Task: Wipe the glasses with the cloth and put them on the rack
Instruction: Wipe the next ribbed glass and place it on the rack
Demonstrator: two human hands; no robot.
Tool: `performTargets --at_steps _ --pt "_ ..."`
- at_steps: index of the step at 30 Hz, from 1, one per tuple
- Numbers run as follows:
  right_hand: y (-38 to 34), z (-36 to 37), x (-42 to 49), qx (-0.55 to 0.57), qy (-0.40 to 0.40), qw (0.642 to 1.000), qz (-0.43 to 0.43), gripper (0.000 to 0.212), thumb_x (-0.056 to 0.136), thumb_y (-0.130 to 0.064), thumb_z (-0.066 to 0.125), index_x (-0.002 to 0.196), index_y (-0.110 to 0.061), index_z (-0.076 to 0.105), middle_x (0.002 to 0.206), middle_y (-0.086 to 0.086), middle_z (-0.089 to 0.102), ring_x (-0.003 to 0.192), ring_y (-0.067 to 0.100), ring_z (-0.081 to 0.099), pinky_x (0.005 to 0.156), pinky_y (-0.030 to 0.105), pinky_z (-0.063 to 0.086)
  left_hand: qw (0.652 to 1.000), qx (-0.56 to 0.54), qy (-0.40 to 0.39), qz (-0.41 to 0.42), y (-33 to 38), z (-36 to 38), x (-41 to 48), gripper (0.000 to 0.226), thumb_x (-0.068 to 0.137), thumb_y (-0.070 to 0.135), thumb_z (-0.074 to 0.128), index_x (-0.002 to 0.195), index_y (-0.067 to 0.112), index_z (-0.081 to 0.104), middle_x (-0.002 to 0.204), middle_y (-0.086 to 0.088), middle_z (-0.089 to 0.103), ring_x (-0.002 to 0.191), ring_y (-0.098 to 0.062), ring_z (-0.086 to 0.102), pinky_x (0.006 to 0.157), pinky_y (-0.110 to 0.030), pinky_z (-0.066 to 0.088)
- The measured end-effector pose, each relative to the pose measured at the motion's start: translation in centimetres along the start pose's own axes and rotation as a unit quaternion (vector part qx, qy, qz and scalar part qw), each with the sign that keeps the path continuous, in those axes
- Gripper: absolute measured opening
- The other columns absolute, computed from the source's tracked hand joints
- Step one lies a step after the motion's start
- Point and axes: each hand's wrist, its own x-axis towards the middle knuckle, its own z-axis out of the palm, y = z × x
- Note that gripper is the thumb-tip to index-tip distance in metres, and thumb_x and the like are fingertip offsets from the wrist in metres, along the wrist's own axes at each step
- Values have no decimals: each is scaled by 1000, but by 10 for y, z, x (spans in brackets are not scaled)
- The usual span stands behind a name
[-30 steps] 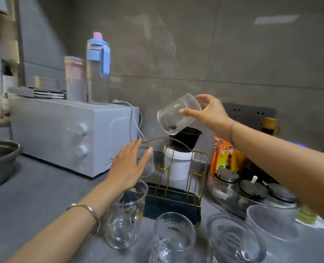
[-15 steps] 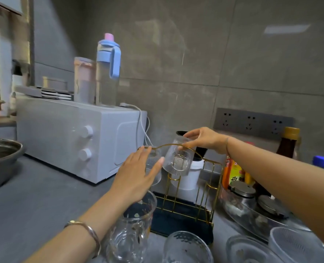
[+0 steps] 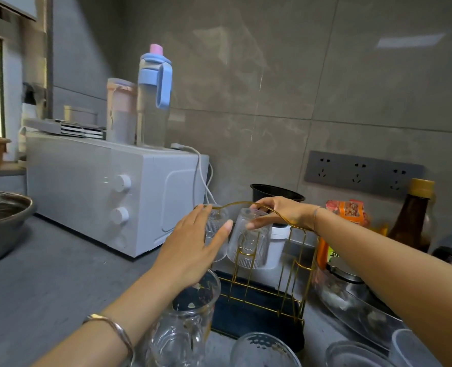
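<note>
Now, inverted glass (image 3: 249, 243) on rack (image 3: 259, 324) in grip of right hand (image 3: 280, 211), left hand (image 3: 193, 247) flat against neighbouring glass (image 3: 217, 218)

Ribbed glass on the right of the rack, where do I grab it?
Grip the right ribbed glass around its closed top end, from the right, as the right hand does. It sits mouth-down over a prong of the gold rack, so it lifts upward.

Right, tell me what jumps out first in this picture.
Centre frame, the right hand grips an upturned ribbed glass on the gold rack, while the left hand touches, flat-fingered, a second glass beside it. Left of them a white oven stands on the counter with a blue-lidded bottle on top.
</note>
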Motion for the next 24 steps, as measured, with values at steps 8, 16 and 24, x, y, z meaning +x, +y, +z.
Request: performTargets --at_steps 8,16,24 --pt "4 4 15 -53 -25 998 1 60 67 -44 80 115 -20 51 106 -5 54 94 8 51 87 27 40 1000 14 -4 -8 1 0 0 88 79 73 23 154 30 10 163 9 6 149 -12 10 119 -33 15" --pt "5 3 13 -22 -47 999 12 81 65 -43 83 129 -23 38 121 -5 44 120 19 44 110 39 35 1000 28 0 -6 3 -3 -1 93 74 75 23 154 29 11 162 9 8 148 -13 13 118 -34 18" --pt "-12 -36 -37 104 87 991 -2 63 75 -33 77 130 -21 48 132 2 50 116 18 52 89 26 45 997 69 22 39 7 -5 -7 88 80 77 25 152 27 19 159 6 23 146 -13 18 120 -37 20"
